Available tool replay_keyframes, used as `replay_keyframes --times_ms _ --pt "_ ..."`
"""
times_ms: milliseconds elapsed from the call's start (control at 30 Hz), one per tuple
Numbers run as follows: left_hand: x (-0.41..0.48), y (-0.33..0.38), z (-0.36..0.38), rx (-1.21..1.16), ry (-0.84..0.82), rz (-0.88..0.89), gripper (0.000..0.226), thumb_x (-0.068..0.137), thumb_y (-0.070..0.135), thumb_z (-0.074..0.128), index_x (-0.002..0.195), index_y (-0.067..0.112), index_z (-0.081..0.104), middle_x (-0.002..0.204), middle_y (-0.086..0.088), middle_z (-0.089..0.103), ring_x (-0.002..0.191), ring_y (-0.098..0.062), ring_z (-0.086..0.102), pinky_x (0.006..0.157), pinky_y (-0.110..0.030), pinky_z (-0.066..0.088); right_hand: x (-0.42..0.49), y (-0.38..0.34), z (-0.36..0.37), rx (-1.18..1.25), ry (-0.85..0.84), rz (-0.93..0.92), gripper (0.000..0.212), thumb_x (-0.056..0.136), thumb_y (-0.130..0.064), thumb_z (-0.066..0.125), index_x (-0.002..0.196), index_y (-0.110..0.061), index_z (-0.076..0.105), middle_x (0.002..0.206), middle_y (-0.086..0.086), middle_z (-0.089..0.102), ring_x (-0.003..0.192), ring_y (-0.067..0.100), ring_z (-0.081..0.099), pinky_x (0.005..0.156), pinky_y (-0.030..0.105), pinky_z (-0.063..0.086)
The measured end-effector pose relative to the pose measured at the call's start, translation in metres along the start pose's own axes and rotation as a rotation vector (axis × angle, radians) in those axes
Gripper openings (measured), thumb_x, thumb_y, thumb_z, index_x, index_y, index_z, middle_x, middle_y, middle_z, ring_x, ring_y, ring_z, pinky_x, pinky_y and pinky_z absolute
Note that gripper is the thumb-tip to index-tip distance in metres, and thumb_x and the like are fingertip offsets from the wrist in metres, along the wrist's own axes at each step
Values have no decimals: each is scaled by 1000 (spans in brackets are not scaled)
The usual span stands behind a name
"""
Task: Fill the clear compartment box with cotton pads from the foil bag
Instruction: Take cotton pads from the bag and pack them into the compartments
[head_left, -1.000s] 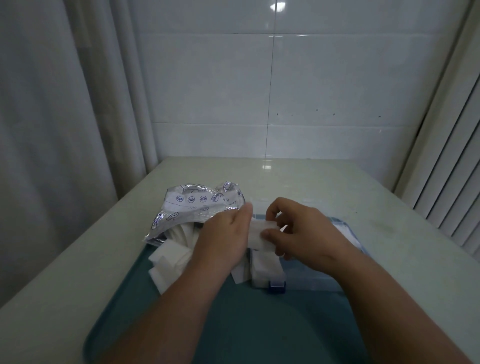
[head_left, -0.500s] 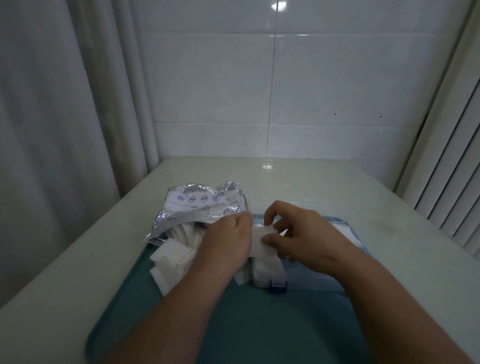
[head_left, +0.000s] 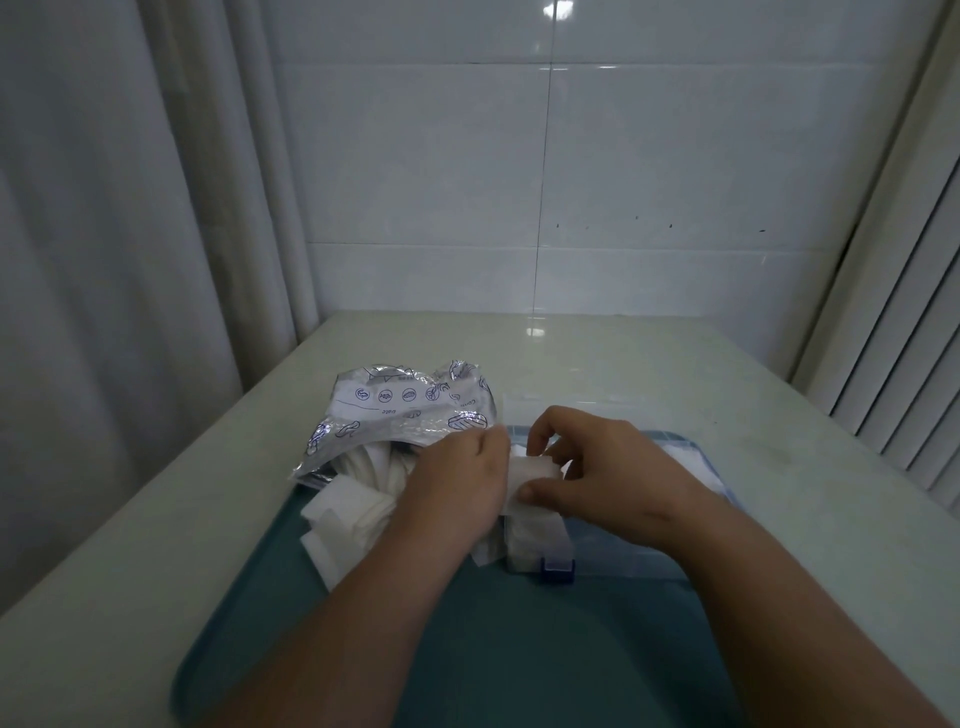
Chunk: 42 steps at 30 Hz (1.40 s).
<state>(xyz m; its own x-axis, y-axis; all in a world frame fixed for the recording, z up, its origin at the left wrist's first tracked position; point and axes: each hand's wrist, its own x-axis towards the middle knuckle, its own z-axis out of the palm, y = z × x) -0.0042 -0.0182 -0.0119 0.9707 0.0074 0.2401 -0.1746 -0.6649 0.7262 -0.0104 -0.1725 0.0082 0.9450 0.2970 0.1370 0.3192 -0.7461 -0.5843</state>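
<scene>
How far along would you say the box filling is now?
Done: the foil bag is open, and the near-left section of the clear compartment box, behind the blue latch, holds white pads. In hand: left hand and right hand pinch a small stack above it. Left: loose pads spill from the bag onto the tray; the other sections are mostly hidden.

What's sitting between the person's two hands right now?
A small stack of white cotton pads, gripped at its ends by the left hand and right hand, just above the clear compartment box. The head view shows it.
</scene>
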Motion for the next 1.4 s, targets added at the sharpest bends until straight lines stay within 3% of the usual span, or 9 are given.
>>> replay_keyframes --times_ms 133,300,400,533,633,767,967,1133,1400 --pt "3 -7 3 53 -8 12 36 99 24 34 64 16 37 68 0 46 75 -26 46 63 -34 27 0 -1 -2 15 2 -5 27 81 -40 74 90 -43 49 94 -14 64 66 5 63 60 22 51" --pt "1 -5 3 -9 19 0 40 99 31 34 64 14 44 69 -4 53 79 -30 55 65 -37 38 0 -2 0 55 -22 21 21 86 -26 71 90 -35 51 90 -8 65 60 11 68 56 26 59" --pt "2 1 -2 -266 57 -78 48 99 41 36 66 10 52 68 -10 59 66 -28 58 64 -39 48 0 -3 -5 159 61 52 19 88 -19 69 88 -26 51 86 1 66 56 14 68 56 32 60" --pt "1 5 -4 -723 7 -112 17 87 27 62 76 15 58 64 -2 55 47 -14 46 42 -23 31 -1 -7 -12 293 182 79 19 90 -17 66 91 -16 47 80 5 68 53 16 68 52 30 59" --pt "0 2 1 -608 -1 -27 20 84 10 66 93 27 63 68 6 68 49 -6 50 48 -23 38 -2 -6 -14 294 165 105 15 91 -16 62 93 -16 47 82 2 68 56 17 68 53 26 59" --pt "-1 3 3 -466 3 -2 34 85 21 70 107 31 46 65 7 67 52 -5 56 56 -22 41 -2 2 -22 163 141 151 16 90 -19 61 92 -25 46 97 -1 65 76 11 59 60 19 46" --pt "-7 5 19 -90 6 148 17 84 34 68 84 30 52 73 9 65 67 -6 59 65 -29 48 -10 12 -39 158 -58 230 14 89 -10 65 81 -17 54 88 9 68 62 16 65 57 24 56" --pt "-10 9 19 49 -85 212 6 86 36 66 91 33 68 85 18 68 74 1 57 69 -22 44 -12 17 -42 257 -197 339 14 85 3 66 79 -10 64 78 16 67 62 23 70 67 37 62" --pt "-13 16 22 280 -184 207 21 81 33 63 98 35 75 100 14 72 92 -7 64 82 -24 50 -7 22 -31 -20 -331 379 15 82 -7 69 75 -20 70 63 -4 63 55 10 56 54 20 49"
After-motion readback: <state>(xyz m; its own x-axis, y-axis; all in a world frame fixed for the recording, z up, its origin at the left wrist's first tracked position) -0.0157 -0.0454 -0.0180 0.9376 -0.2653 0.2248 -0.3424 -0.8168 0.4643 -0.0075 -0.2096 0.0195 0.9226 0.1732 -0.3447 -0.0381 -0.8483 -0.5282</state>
